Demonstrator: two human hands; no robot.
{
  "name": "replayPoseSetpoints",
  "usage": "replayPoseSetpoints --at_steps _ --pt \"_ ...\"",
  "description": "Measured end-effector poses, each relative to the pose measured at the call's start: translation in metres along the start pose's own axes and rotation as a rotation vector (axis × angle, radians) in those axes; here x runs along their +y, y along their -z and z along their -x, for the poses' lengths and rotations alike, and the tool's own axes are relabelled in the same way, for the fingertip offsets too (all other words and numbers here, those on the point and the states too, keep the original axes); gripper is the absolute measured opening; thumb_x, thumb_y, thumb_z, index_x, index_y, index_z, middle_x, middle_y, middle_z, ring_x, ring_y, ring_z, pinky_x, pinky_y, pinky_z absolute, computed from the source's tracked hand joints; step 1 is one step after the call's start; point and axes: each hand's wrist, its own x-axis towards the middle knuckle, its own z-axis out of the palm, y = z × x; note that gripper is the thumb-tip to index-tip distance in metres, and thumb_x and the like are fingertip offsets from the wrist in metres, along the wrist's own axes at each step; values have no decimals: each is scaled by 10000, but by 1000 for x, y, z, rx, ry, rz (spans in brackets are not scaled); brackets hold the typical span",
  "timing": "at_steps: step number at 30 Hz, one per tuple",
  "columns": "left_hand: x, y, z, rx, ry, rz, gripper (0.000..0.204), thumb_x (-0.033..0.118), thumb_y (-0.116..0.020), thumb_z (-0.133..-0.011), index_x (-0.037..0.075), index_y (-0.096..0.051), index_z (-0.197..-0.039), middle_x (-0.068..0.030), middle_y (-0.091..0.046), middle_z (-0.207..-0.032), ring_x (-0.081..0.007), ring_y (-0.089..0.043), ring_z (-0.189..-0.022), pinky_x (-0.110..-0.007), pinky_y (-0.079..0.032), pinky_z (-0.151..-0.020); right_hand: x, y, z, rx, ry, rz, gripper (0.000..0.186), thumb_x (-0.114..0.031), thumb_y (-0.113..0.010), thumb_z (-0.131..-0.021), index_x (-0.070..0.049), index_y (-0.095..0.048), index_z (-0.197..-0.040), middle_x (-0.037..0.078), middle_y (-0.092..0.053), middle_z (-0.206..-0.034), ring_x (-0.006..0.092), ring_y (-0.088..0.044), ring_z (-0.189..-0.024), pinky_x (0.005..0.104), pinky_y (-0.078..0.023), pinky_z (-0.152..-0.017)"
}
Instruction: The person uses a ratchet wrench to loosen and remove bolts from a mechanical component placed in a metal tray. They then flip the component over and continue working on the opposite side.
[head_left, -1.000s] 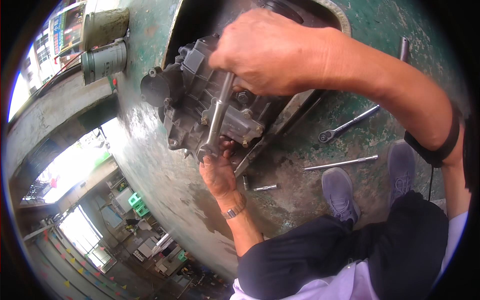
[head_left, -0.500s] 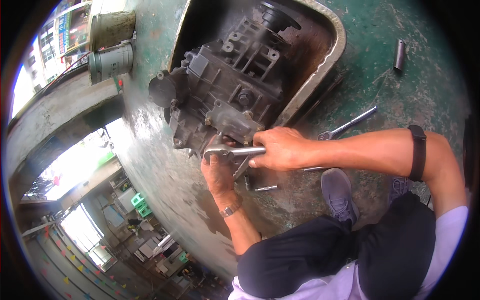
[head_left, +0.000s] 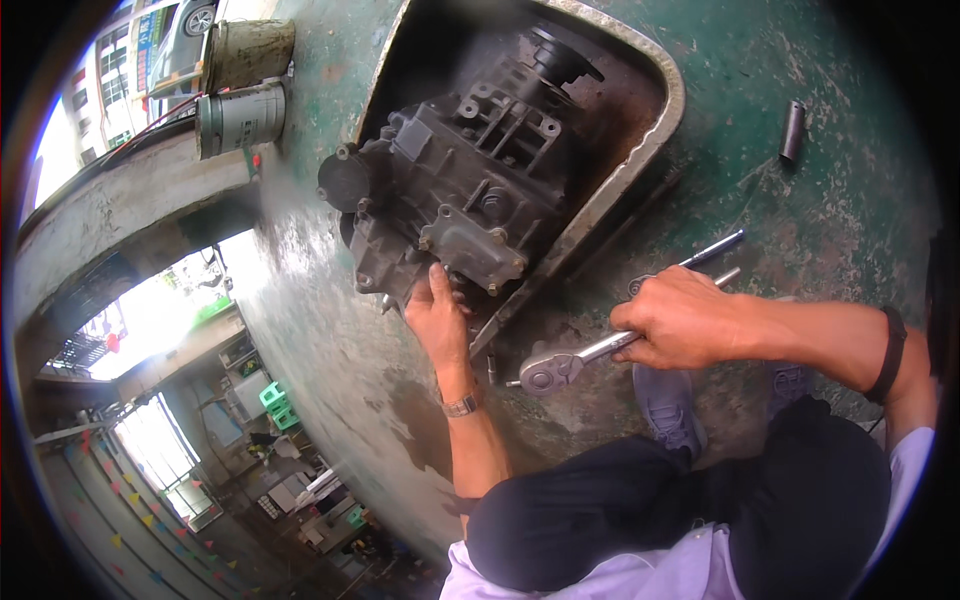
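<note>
A large dark grey gearbox [head_left: 400, 215] lies partly inside a metal tray [head_left: 672, 120] with a pale rim. My left hand [head_left: 435, 325] is at the casing's near edge, below a bolted cover plate [head_left: 470, 245]. Its thumb points up against the casing; the other fingers curl, and what they hold is hidden. My right hand [head_left: 668, 322] grips the handle of a chrome ratchet wrench [head_left: 550, 374]. The ratchet's round head hangs just above the floor, apart from the gearbox. Close to that head, a small socket piece [head_left: 491, 367] lies on the floor.
A second ratchet [head_left: 712, 250] lies on the green floor beyond my right hand. Farther right is a metal tube [head_left: 792, 130]. Two dirty buckets [head_left: 240, 118] stand at the far left, and green stools [head_left: 280, 405] show at left. My shoe [head_left: 665, 410] is under my right forearm.
My right hand has drawn the ratchet away from the gearbox, toward me and to the right. My left hand has let go of the ratchet head and stays at the casing.
</note>
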Motion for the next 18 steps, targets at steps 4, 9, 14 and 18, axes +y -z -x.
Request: replayPoseSetpoints --at_steps 4,9,14,18 --pt "5 -5 -6 92 -189 -350 359 234 -660 -929 -76 -619 -754 -124 -626 -612 -173 -576 -548 -354 -449 -537 10 -5 25 -46 -62 -22 256 -320 -692 -821 -65 -672 -827 180 -629 -674 424 -633 -720 524 -488 -630" --pt "8 -8 -5 122 -331 -538 274 162 -698 -864 -94 -630 -797 -188 -653 -669 -252 -623 -602 -410 -471 -599 17 -9 37 1 -85 -97 234 -301 -711 -807 -71 -670 -813 174 -626 -665 411 -633 -713 520 -492 -624" --pt "16 -15 6 151 -424 -439 200 137 -686 -858 -61 -660 -861 -223 -680 -778 -336 -644 -672 -413 -485 -633 27 -6 39 63 -77 -115 242 -295 -727 -799 -62 -660 -798 173 -617 -649 415 -625 -695 519 -490 -621" --pt "18 -12 6 176 -244 -583 179 126 -672 -859 -47 -663 -900 -215 -683 -780 -357 -651 -692 -428 -488 -641 30 -3 38 118 -41 -158 251 -293 -733 -797 -56 -650 -782 179 -610 -642 423 -619 -686 524 -483 -619"
